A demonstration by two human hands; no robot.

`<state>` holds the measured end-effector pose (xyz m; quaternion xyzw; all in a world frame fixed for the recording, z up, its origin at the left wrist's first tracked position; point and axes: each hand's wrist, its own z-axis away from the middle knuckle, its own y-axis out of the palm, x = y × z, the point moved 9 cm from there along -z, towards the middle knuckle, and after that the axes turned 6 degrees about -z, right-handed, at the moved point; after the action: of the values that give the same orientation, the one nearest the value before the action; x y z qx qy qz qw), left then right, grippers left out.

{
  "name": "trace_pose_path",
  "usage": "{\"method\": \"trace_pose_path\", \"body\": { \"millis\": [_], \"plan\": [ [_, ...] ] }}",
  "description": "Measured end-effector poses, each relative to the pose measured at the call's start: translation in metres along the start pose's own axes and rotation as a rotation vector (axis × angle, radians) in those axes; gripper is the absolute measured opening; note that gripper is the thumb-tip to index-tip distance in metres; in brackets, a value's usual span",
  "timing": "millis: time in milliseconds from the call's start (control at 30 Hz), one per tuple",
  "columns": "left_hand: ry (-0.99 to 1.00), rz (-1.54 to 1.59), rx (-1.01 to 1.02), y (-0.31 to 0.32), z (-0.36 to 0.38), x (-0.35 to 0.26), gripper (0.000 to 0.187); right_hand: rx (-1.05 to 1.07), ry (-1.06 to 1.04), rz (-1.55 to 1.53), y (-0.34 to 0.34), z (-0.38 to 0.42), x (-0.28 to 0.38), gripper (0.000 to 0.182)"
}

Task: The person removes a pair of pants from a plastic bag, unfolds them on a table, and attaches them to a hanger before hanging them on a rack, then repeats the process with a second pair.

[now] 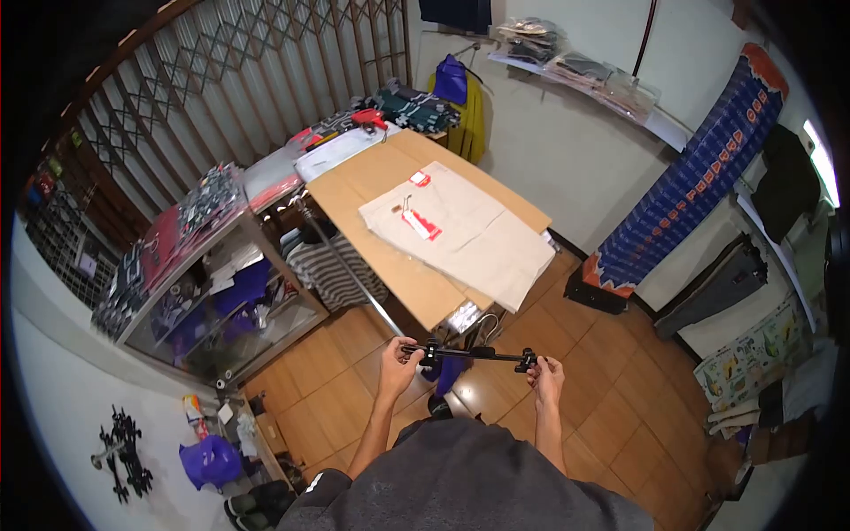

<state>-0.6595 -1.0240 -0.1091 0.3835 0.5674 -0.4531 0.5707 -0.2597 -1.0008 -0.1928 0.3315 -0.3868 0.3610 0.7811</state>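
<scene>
A black clip hanger (482, 353) is stretched level between my two hands, in front of my body. My left hand (398, 365) is closed around its left end, beside the left clip. At the other end, the fingers of my right hand (546, 379) pinch the hanger by its right clip. Beyond the hanger, folded beige trousers (460, 227) lie flat on a brown table board (345, 199). A red and white tag (420, 225) and a smaller red label (420, 179) are on the trousers.
A glass cabinet (221, 296) with packed clothes on top stands left of the table. Several black hangers (124, 451) hang on the left wall. A tall blue and orange roll (686, 173) leans at the right, near grey trousers (722, 283). A metal pole (354, 274) runs along the table's left side.
</scene>
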Motion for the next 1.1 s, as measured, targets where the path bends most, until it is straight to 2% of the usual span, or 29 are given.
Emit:
{"method": "trace_pose_path", "body": {
  "millis": [133,367,500,633,733,867,1000,1100],
  "plan": [
    [0.049,-0.016,0.002,0.017,-0.068,-0.022,0.026,0.011,-0.091,-0.007,0.037,-0.040,0.037,0.032],
    [-0.022,0.083,-0.068,0.019,-0.123,-0.033,0.033,0.067,-0.151,-0.003,0.104,-0.074,0.091,0.030],
    [-0.058,0.214,-0.228,0.009,-0.137,-0.019,0.042,0.189,-0.190,0.041,0.157,-0.114,0.115,0.030],
    [-0.036,0.272,-0.486,0.003,-0.155,-0.018,0.047,0.392,-0.205,0.083,0.234,-0.158,0.141,0.027],
    [0.037,0.281,-0.682,0.000,-0.180,-0.019,0.047,0.539,-0.199,0.109,0.298,-0.200,0.153,0.024],
    [0.035,0.230,-0.867,-0.001,-0.217,-0.017,0.044,0.695,-0.176,0.155,0.381,-0.249,0.163,0.022],
    [0.114,0.172,-0.968,-0.006,-0.261,-0.023,0.042,0.795,-0.137,0.200,0.456,-0.287,0.168,0.022],
    [0.066,0.082,-0.966,-0.012,-0.292,-0.025,0.042,0.887,-0.165,0.241,0.508,-0.321,0.160,0.023]
  ]
}}
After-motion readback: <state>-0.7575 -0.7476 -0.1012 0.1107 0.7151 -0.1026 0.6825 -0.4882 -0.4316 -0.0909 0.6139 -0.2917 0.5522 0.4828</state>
